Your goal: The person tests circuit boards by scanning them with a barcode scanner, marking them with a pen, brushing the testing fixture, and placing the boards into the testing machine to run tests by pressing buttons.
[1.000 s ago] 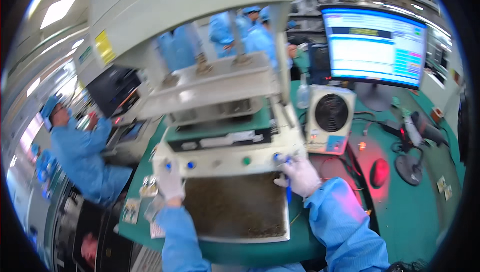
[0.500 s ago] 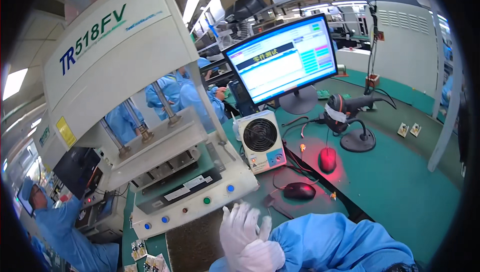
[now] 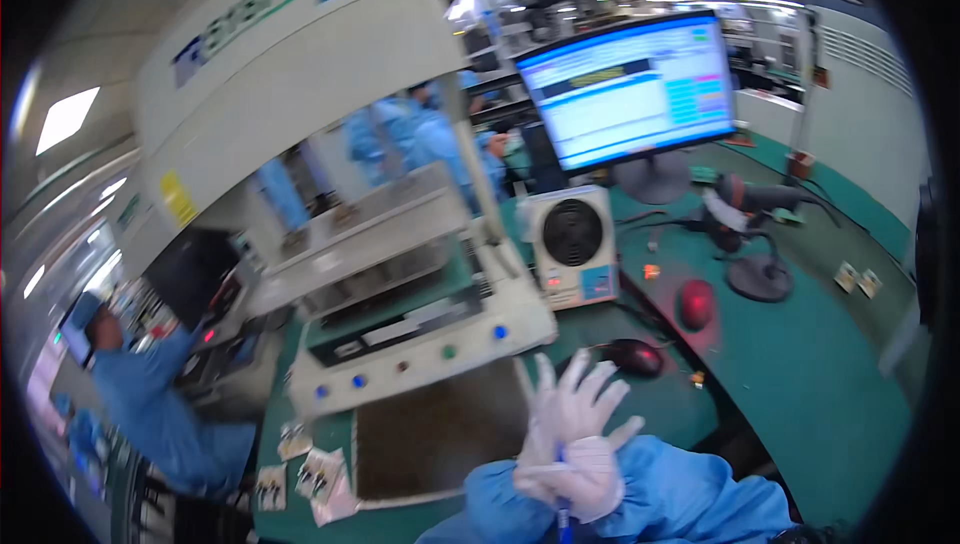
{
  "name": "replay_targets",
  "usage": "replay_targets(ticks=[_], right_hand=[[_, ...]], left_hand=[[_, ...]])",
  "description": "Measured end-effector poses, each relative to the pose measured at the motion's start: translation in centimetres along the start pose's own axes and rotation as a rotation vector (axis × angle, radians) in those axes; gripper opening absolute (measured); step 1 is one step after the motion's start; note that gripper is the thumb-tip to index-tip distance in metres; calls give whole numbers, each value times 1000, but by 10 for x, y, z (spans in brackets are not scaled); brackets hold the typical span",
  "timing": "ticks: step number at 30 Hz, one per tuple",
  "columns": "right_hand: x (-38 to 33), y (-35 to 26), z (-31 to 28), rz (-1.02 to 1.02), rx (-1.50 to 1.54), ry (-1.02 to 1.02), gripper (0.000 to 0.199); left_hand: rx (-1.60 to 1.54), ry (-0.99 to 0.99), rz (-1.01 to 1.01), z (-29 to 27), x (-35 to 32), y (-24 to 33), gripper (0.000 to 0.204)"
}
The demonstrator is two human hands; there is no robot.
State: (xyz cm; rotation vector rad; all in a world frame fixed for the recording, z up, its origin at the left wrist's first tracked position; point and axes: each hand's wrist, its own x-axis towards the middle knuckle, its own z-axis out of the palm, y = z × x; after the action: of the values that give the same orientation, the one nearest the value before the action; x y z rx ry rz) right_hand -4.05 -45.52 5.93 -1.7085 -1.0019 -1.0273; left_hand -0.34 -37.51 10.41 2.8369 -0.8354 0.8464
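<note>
Both my hands wear white gloves and overlap low in the picture, in front of the bench press. My right hand (image 3: 585, 399) is raised with its fingers spread and nothing in them. My left hand (image 3: 545, 479) crosses at the right wrist with its fingers closed; blur and overlap hide part of it. A slim blue pen-like stick (image 3: 564, 522) shows at those fingers, above and below them. Blue sleeves cover both forearms. Just beyond the fingertips lies a black mouse (image 3: 632, 357). A dark brown mat (image 3: 435, 434) lies left of my hands.
A white press machine (image 3: 430, 354) with coloured buttons stands ahead left. Behind the mice are a small fan unit (image 3: 573, 244), a monitor (image 3: 630, 94), a red-lit mouse (image 3: 695, 304) and a scanner on a stand (image 3: 755, 209). Small parts packets (image 3: 320, 474) lie left; a co-worker (image 3: 150, 394) is farther left.
The view has shifted, so the bench appears farther right. My right hand's fingers have spread from a looser curl. My left hand and the blue stick now show at its wrist.
</note>
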Motion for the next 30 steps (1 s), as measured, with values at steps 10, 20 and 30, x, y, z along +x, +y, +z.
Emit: replay_targets(ticks=[10,20,30], right_hand=[[-7,17,-2,-215,182,228,23],[-35,21,-9,78,20,-87,55],[-44,33,-16,206,123,171,35]], left_hand=[[-1293,42,-344,17,-51,0,56],[-2296,-106,-523,70,-70,22,70],[-2338,429,-549,69,-16,10,83]])
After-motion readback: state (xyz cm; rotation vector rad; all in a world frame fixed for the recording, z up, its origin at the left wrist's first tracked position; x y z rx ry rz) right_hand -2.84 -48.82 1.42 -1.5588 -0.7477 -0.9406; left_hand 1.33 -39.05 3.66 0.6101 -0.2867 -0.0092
